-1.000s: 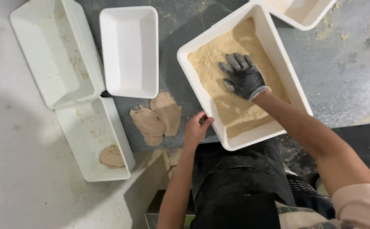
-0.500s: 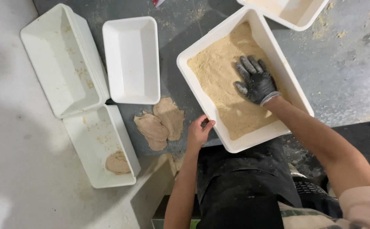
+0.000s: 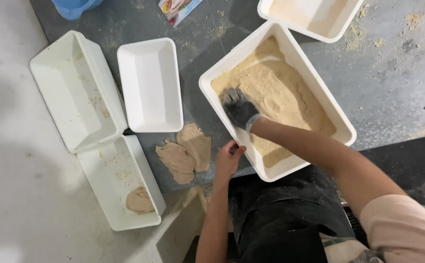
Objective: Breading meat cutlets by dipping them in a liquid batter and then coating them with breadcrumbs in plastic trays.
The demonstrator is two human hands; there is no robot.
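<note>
A large white tray point(image 3: 341, 127) full of tan breadcrumbs sits in front of me. My right hand point(image 3: 239, 108), in a dark grey glove, presses down into the crumbs at the tray's left end, fingers spread and partly dusted. My bare left hand point(image 3: 228, 158) grips the tray's near left rim. Two breaded cutlets point(image 3: 183, 152) lie on the grey counter just left of that hand.
An empty white tray point(image 3: 149, 85) stands left of the crumb tray, a bigger one point(image 3: 73, 92) beyond it. A lower tray point(image 3: 117, 182) holds one cutlet point(image 3: 139, 200). Another white tray point(image 3: 314, 17) sits at top right. Crumbs litter the counter. A blue object point(image 3: 76, 7) and a printed card point(image 3: 178, 9) are at the top.
My gloved right hand has slid from the tray's middle to its left end. The left hand stays on the rim. The view has shifted, showing more at the top.
</note>
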